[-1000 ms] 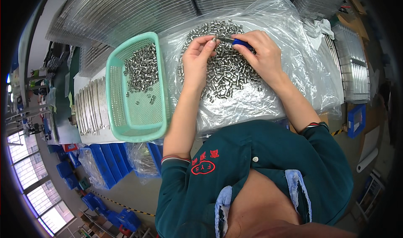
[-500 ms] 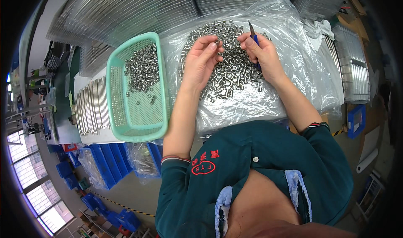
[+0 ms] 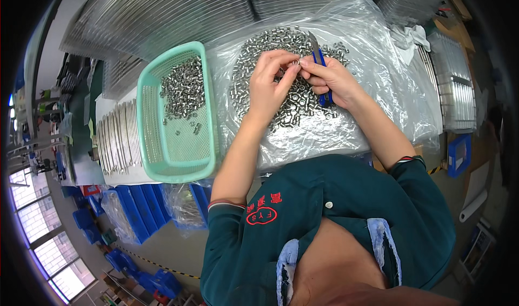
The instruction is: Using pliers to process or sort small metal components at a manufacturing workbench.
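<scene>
Over a heap of small shiny metal sleeves (image 3: 294, 103), my two hands meet at the fingertips. My left hand (image 3: 270, 82) pinches a small metal ring (image 3: 296, 62) between thumb and fingers. The thumb and forefinger of my right hand (image 3: 335, 82) come up against the same ring from the other side. My right hand is also closed on a blue utility knife (image 3: 323, 58), tucked across its fingers with the grey blade pointing away from me. Left of my left forearm stands a green plastic basket (image 3: 211, 144) holding more of the metal pieces.
Clear plastic sheeting (image 3: 389, 90) lies under the heap. Stacked clear trays (image 3: 178, 14) line the far side. Metal rods (image 3: 119, 138) lie left of the basket, and blue bins (image 3: 143, 211) stand below the table edge. At right are a white cloth (image 3: 408, 38) and more trays (image 3: 454, 84).
My left hand has moved right and my right hand slightly nearer, so their fingertips now meet at the ring. The knife has turned with the right hand and shows more of its handle.
</scene>
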`<move>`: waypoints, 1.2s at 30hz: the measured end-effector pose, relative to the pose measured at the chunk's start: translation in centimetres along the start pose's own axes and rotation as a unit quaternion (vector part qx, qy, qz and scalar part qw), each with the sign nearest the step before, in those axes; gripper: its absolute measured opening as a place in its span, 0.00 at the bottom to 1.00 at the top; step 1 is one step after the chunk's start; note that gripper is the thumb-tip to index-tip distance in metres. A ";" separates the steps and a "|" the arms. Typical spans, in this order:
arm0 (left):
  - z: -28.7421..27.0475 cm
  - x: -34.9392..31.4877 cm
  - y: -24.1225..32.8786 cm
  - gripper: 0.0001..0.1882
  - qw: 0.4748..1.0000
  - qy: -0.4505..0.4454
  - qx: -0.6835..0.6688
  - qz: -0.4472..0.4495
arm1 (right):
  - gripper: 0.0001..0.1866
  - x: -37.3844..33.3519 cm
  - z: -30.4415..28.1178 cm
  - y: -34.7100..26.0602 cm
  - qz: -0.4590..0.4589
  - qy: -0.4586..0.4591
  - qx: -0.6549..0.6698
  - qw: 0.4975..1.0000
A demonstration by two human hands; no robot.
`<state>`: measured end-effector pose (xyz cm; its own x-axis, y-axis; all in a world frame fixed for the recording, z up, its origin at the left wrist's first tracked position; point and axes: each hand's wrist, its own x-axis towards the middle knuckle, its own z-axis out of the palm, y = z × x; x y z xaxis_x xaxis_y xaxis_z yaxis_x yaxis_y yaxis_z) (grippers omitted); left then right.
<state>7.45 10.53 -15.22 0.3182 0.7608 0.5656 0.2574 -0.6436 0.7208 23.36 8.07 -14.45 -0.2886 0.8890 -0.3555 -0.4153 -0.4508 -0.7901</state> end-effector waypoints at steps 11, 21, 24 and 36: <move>-2.8 0.8 -0.7 0.22 0.802 0.336 -0.471 -0.150 | 0.20 -0.2 -0.1 -0.7 -0.040 -0.019 0.040 0.998; -1.5 -0.4 -2.3 0.08 0.934 -0.059 0.301 -0.185 | 0.20 0.0 0.0 -0.8 -0.061 0.046 0.072 0.994; -1.5 -0.7 -2.9 0.08 0.951 -0.057 0.259 -0.159 | 0.19 0.0 0.1 -0.7 -0.068 0.054 0.054 0.995; -0.5 0.3 -0.3 0.08 0.993 -0.003 -0.034 -0.113 | 0.11 -0.2 0.3 -0.5 -0.027 -0.004 0.017 0.999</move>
<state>6.96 11.03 -15.06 0.2644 0.8848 0.3837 0.2603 -0.4486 0.8550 23.38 8.13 -13.88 -0.2721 0.9114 -0.3087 -0.4592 -0.4049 -0.7907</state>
